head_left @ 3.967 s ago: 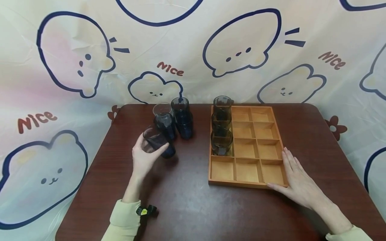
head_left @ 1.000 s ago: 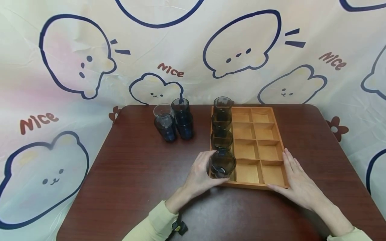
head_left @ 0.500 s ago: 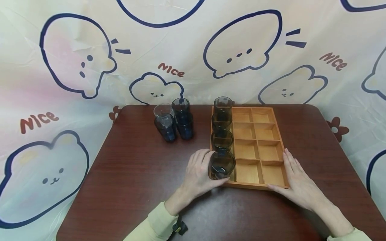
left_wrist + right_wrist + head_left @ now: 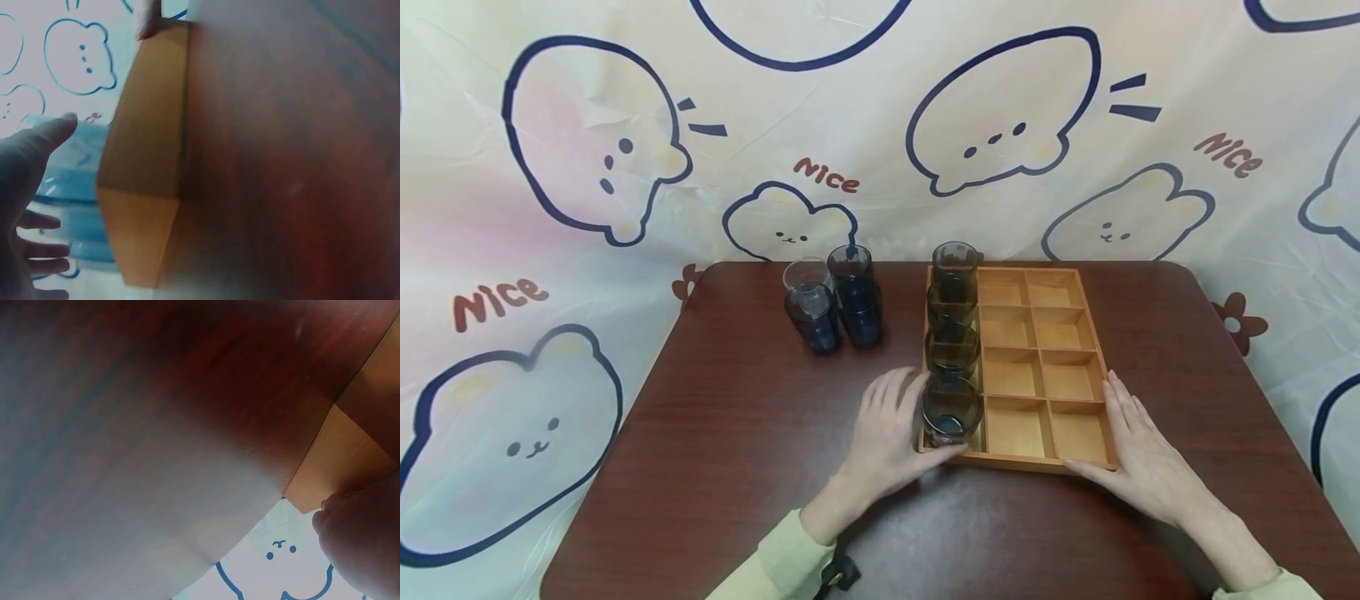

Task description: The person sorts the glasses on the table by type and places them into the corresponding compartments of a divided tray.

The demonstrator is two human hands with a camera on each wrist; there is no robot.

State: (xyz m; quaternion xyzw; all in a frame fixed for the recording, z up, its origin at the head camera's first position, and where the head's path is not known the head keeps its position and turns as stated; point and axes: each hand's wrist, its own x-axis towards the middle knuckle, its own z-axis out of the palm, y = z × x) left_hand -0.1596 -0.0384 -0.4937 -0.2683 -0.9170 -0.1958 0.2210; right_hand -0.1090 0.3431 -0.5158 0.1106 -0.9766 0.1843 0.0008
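Glass (image 4: 952, 408) moved into near-left corner of tray (image 4: 1022, 460); my left hand (image 4: 883, 437) sat beside it, right hand (image 4: 1150, 467) on tray edge, both spread. Judged it rigid, slick, breakable; sidewalls safest.

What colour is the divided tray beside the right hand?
The divided tray is light orange-brown with a wood look; the head view shows it best.

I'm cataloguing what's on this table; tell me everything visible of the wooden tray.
The tray is rectangular, light brown and wood-like, with thin dividers making twelve compartments, four rows of three. It lies flat on the table. Four dark see-through glasses stand in its left column; the other eight floors show. The right hand touches its near right corner; whether the left hand touches it is unclear.
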